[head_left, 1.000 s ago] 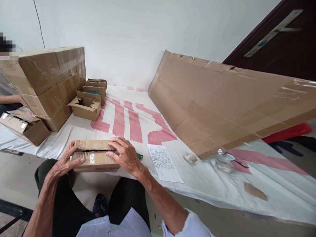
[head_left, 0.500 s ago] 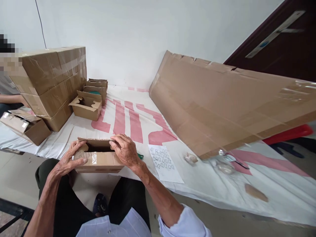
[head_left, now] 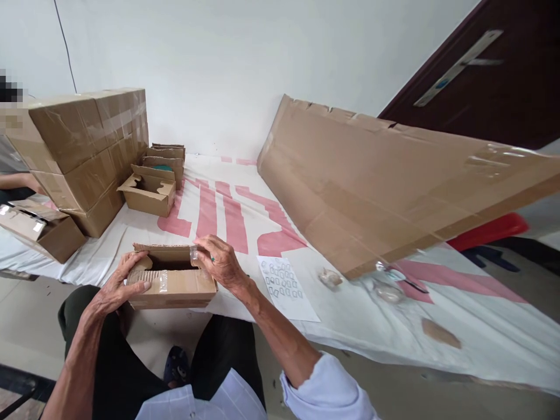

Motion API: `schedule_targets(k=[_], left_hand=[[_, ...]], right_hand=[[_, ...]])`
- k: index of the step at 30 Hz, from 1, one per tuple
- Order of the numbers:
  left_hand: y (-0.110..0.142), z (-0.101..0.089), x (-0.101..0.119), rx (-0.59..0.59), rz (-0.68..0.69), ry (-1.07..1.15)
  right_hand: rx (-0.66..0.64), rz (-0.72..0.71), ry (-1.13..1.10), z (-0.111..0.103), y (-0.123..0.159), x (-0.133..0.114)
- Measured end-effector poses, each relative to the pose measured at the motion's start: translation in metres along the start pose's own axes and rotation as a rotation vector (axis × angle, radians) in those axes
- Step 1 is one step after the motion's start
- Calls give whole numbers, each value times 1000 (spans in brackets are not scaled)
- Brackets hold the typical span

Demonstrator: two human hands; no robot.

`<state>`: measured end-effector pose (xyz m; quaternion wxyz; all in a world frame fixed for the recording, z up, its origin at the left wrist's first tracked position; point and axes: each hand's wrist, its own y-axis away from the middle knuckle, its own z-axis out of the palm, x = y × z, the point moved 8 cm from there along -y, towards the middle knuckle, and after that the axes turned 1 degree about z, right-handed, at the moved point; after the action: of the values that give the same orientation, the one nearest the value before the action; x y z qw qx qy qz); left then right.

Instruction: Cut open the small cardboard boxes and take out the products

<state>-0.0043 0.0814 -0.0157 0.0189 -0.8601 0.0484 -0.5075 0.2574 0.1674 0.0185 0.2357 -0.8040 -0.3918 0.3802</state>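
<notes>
A small brown cardboard box (head_left: 175,286) with clear tape on its front sits at the near edge of a white cloth with red marks (head_left: 227,216). Its top flaps stand apart, showing a dark gap. My left hand (head_left: 118,286) curls round the box's left end. My right hand (head_left: 219,262) grips the far right flap, fingers pinched on its edge. A green object shows just behind the right hand.
A white sheet of small printed labels (head_left: 284,283) lies right of the box. A long flat cardboard sheet (head_left: 385,181) leans at the right. Stacked taped cartons (head_left: 87,151) and open small boxes (head_left: 151,189) stand at left, beside another person's arm (head_left: 15,181).
The box's top, nearly closed a second ago, has been pulled apart by both hands. My right hand has shifted from lying on the lid to pinching the far flap.
</notes>
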Motion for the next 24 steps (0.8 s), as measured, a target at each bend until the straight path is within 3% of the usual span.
schedule_targets(k=[5, 9, 14, 19, 21, 24], left_hand=[[0, -1, 2, 12, 15, -29], [0, -3, 12, 21, 86, -53], [-1, -14, 10, 78, 172, -129], [-11, -18, -5, 82, 181, -199], [-13, -19, -2, 105, 188, -211], [-15, -17, 7, 111, 183, -216]], right_hand=[[40, -82, -41, -6, -7, -15], [10, -17, -98, -7, -14, -20], [11, 256, -334, -4, -25, -7], [129, 692, -846, 5, -29, 36], [209, 716, -945, -6, -25, 43], [343, 658, -847, -48, -1, 52]])
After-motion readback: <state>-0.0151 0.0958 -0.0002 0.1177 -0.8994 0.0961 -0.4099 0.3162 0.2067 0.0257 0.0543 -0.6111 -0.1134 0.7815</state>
